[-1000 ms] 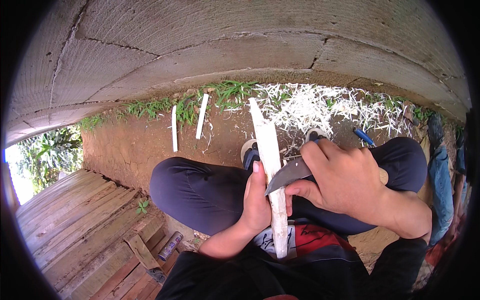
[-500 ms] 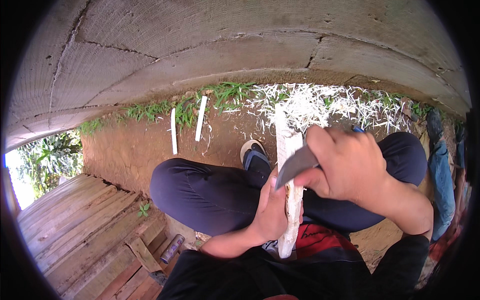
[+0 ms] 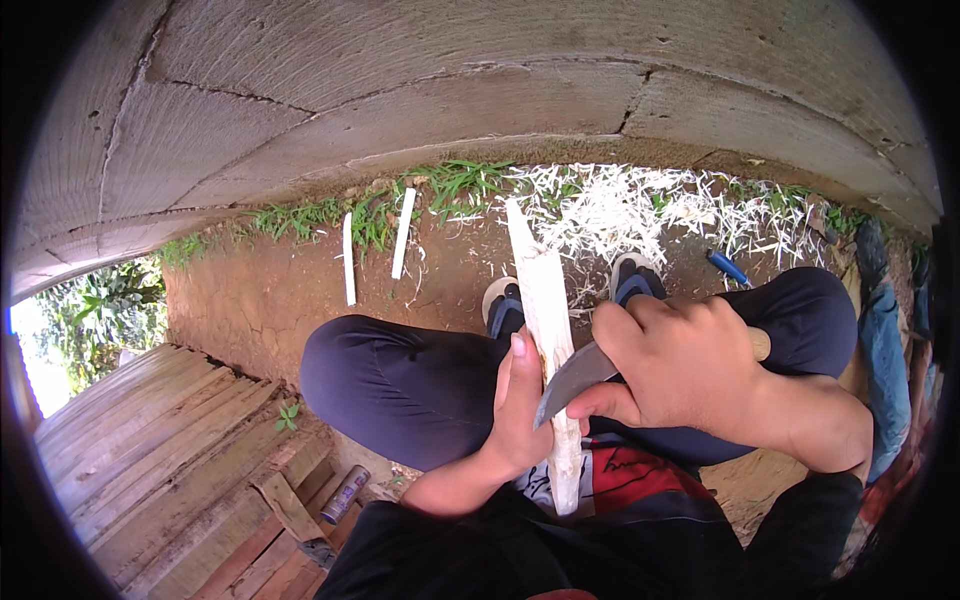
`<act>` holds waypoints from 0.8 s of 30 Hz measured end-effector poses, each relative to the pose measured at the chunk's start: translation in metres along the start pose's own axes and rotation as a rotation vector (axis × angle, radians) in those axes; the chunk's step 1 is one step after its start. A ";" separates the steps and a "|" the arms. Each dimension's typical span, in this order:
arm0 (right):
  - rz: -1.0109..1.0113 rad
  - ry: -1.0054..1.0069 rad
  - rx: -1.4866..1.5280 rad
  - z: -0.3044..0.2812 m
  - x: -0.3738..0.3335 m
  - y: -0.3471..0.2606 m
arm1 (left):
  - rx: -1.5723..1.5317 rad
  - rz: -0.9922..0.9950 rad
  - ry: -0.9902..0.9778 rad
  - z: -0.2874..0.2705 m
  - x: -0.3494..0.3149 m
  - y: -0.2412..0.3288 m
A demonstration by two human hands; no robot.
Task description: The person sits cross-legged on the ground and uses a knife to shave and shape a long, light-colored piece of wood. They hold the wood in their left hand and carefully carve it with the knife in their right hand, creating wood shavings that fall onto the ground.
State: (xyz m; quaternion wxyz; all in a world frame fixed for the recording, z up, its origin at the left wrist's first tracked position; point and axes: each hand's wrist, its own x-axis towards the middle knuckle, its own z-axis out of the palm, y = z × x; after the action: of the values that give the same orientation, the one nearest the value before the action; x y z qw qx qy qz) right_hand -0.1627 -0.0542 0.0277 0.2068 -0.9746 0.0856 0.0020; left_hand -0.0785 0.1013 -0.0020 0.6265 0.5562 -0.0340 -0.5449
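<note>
A pale, peeled wooden stick [image 3: 543, 300] with a tapered far tip slants upward from my lap. My left hand [image 3: 518, 415] grips it partway down, the thumb lying along its left side. In my right hand [image 3: 680, 365] is a knife [image 3: 577, 382] with a dark curved blade; the butt of its wooden handle shows beyond the fist. The blade lies across the stick just right of my left thumb, its point toward the lower left. My left fingers are partly hidden behind the stick.
White shavings [image 3: 630, 210] pile beside the concrete wall [image 3: 480, 100]. Two thin white strips [image 3: 403, 233] lie on the dirt at left. A blue-handled tool [image 3: 728, 267] rests near my right knee. Wooden boards [image 3: 170, 440] and a printed cylinder [image 3: 345, 494] are at lower left.
The stick's far end has swung left and its tip has come down. The knife and both hands have shifted slightly left and nearer. My right sandal and the blue-handled tool now show.
</note>
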 end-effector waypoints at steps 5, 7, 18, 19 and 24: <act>0.183 -0.035 0.017 -0.011 0.015 0.026 | -0.139 0.011 -0.078 0.005 -0.006 -0.007; 0.141 0.043 0.084 -0.006 0.010 0.025 | -0.196 -0.016 -0.098 0.006 -0.008 -0.004; 0.043 0.034 -0.014 -0.001 0.005 0.010 | -0.120 0.008 -0.136 -0.006 -0.007 -0.010; -0.008 0.007 -0.021 -0.002 0.002 0.004 | -0.089 -0.015 -0.131 -0.005 -0.008 -0.008; -0.021 0.056 -0.117 0.004 0.005 0.008 | -0.087 0.006 -0.147 -0.011 -0.004 -0.019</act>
State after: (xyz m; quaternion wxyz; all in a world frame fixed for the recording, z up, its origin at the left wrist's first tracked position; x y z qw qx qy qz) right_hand -0.1589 -0.0605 0.0209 0.1472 -0.9855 0.0810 -0.0225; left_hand -0.0850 0.1156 -0.0176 0.6476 0.4867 -0.0580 -0.5834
